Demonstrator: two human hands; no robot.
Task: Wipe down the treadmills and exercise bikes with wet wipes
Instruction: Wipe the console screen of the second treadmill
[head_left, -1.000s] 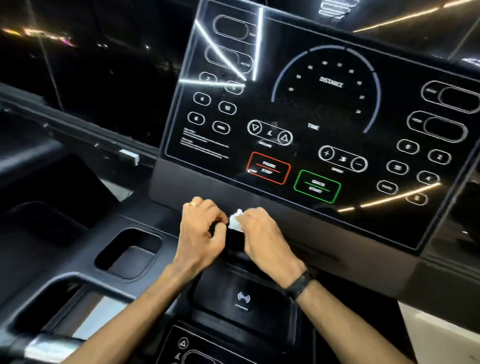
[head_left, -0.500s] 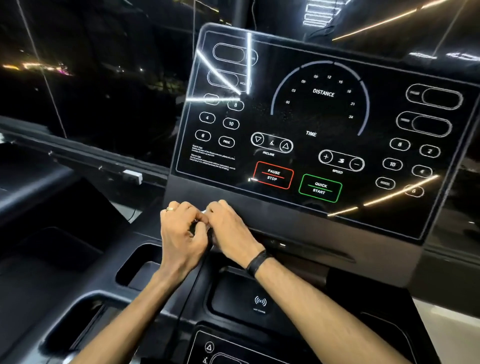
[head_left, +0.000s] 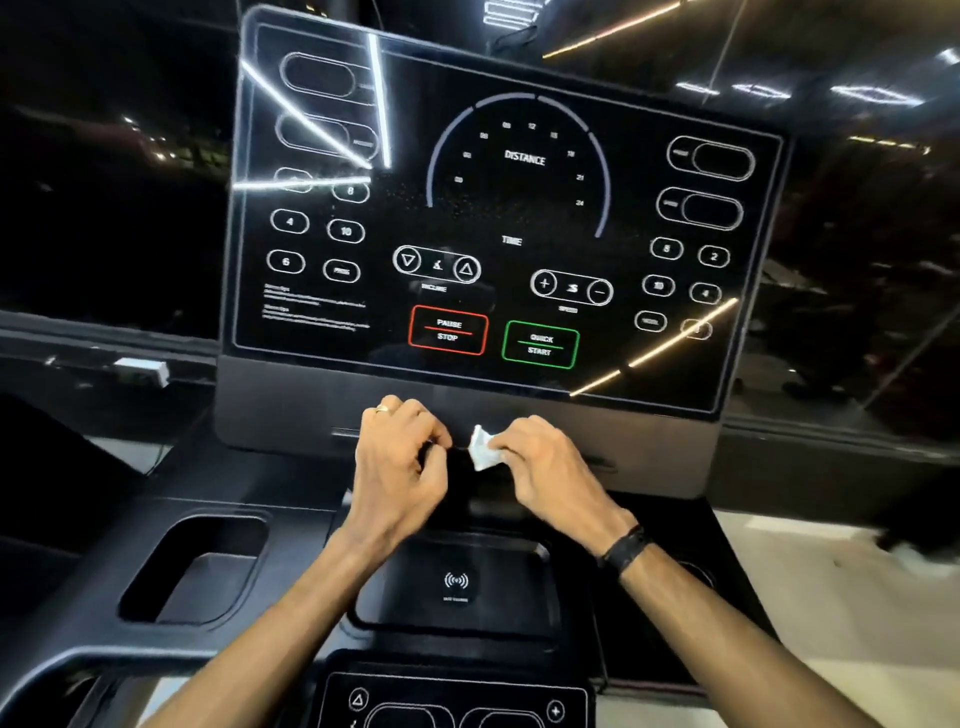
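Small crumpled white wet wipe (head_left: 484, 448) sits pinched in right hand (head_left: 553, 470) fingertips, just below glossy black treadmill console panel (head_left: 498, 218). Left hand (head_left: 400, 462) fingers curled, possibly gripping something dark, unclear. Wipe looks soft, light, limp: unfold, hold flat under fingers.

Both forearms reaching forward, hands below the console screen (head_left: 498, 218); left hand (head_left: 402, 457) loosely curled, right hand (head_left: 550, 467) pinching a wipe (head_left: 482, 449)
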